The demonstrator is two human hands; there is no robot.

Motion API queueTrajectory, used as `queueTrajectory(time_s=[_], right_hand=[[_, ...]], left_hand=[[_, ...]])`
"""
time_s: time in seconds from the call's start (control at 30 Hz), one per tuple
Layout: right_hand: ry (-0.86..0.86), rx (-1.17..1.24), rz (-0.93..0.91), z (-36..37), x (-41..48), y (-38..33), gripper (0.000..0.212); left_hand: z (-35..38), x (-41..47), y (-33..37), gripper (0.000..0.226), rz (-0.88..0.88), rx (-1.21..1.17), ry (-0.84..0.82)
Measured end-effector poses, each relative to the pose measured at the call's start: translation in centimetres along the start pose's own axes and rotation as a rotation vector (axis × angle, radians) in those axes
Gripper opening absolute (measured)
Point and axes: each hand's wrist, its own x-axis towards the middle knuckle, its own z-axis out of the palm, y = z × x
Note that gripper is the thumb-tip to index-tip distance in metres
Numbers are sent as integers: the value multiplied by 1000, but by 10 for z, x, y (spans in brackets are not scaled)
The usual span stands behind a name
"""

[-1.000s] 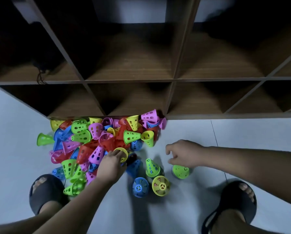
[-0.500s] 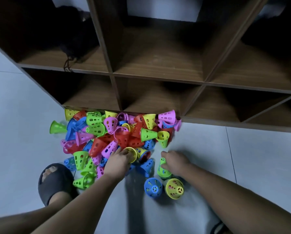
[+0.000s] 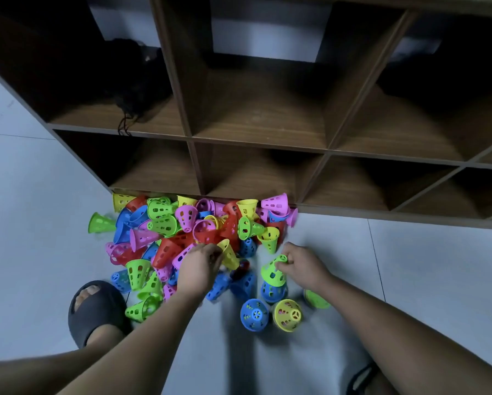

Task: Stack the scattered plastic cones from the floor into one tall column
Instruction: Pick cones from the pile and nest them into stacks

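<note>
A heap of perforated plastic cones [image 3: 182,232] in green, pink, red, blue and yellow lies on the floor against the shelf's base. My left hand [image 3: 200,262] pinches a yellow cone [image 3: 230,253] at the heap's near edge. My right hand [image 3: 302,263] grips the top of a green cone [image 3: 272,270], which sits on a blue cone [image 3: 272,292] standing on the floor. A blue cone [image 3: 253,313] and a yellow cone [image 3: 287,314] stand just in front of that pair, and another green cone [image 3: 316,299] lies under my right wrist.
A dark wooden cubby shelf [image 3: 267,138] stands right behind the heap; a dark bundle with cords [image 3: 133,89] lies in its upper left cell. My left foot in a black slipper [image 3: 95,312] is beside the heap, the right slipper [image 3: 361,377] at the bottom edge. The floor is pale tile.
My right hand has lifted a green cone and set it on a blue one. My left hand has pulled a yellow cone up from the heap. The view has tilted up and left.
</note>
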Motion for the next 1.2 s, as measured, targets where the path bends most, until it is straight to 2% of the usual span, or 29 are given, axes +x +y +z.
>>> queueTrajectory(time_s=[0.27, 0.4, 0.7, 0.97, 1.07, 1.2], right_hand=[[222, 27, 61, -64, -39, 23, 31], [221, -75, 123, -80, -62, 46, 32], [133, -186, 161, -63, -91, 70, 36], [108, 38, 280, -48, -104, 85, 24], [66, 37, 307, -48, -108, 97, 23], [81, 22, 355, -52, -107, 108, 36]], left_hand=[[5, -17, 78, 15, -210, -488, -53], [28, -26, 108, 22, -296, -630, -112], [77, -34, 158, 32, -343, -612, -289], [99, -32, 181, 32, -314, -520, -398], [112, -33, 187, 32, -277, -460, -449], [117, -34, 194, 27, -154, -261, -447]])
